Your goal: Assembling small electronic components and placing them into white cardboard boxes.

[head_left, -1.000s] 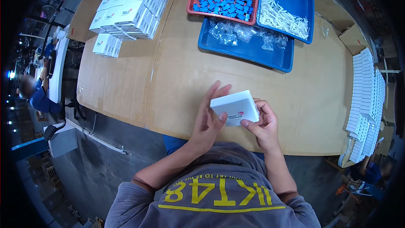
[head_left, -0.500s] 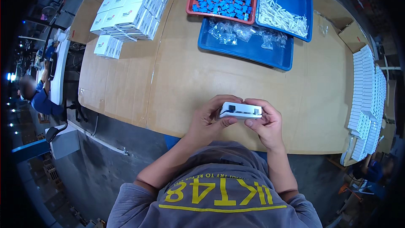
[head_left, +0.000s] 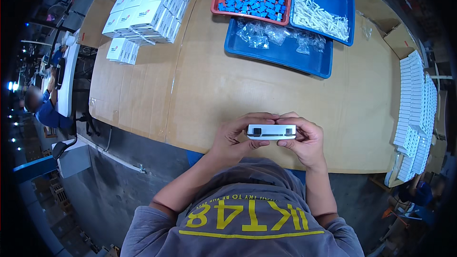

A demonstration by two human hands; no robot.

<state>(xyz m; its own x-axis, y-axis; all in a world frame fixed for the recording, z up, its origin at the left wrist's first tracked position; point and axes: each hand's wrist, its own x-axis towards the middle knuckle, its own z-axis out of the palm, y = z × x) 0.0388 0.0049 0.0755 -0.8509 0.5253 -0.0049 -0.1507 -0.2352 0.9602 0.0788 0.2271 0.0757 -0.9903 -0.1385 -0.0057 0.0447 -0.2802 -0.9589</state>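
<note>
A small white device housing (head_left: 272,130) with a dark square opening near each end of its long side is held between my two hands, just above the table's near edge. My left hand (head_left: 236,135) grips its left end, thumb below and fingers along the far side. Around the right end closes my right hand (head_left: 307,138), its thumb also underneath. Both sets of fingertips nearly meet behind the housing. What the far face looks like is hidden.
Far left stand stacked white boxes (head_left: 147,12). Beyond my hands lie a red tray (head_left: 215,9) of blue parts, a blue tray (head_left: 351,14) of white sticks and a blue tray (head_left: 276,62) of clear bags. White units (head_left: 412,100) line the right edge. A person (head_left: 50,112) sits far left.
The white housing has levelled out from a slight tilt and moved a little nearer to me. Both hands keep hold of it, and the right hand has shifted slightly right.
</note>
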